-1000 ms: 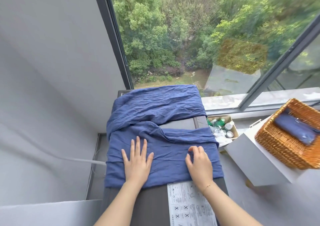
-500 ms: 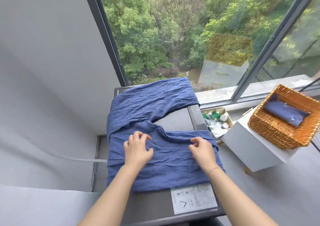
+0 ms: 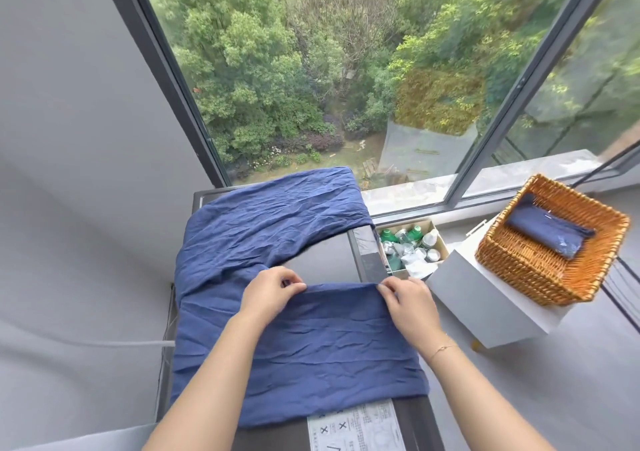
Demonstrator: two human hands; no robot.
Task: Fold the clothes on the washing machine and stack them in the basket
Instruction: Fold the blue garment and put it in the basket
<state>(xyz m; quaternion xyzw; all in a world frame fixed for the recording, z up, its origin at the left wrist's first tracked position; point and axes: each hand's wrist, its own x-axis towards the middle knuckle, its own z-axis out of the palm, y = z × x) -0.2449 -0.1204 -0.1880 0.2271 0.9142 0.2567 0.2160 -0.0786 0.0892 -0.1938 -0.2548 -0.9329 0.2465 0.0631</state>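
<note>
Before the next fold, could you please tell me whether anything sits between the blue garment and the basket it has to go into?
Nothing visible blocks the way. Both hands, left and right, pinch the blue garment on the washing machine. The wicker basket sits to the right on a white box, open-topped, holding one folded blue item with room beside it.
</note>
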